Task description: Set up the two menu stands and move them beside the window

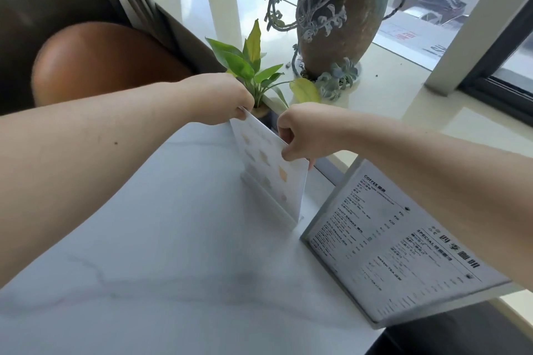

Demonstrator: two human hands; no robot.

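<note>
A small clear menu stand [271, 179] with coloured pictures on its white card stands upright on the white marble table [161, 253], close to the table's far edge by the window sill. My left hand [222, 98] pinches its top left corner. My right hand [305, 132] pinches its top edge near the right corner. A second, larger menu stand [395, 242] with black text stands at the table's right edge, leaning back, under my right forearm.
A small leafy plant [253, 66] in a pot sits just behind the small stand. A tall brown vase [343, 17] with succulents stands on the pale window sill [403, 95]. An orange-brown chair back [98, 60] is at the far left.
</note>
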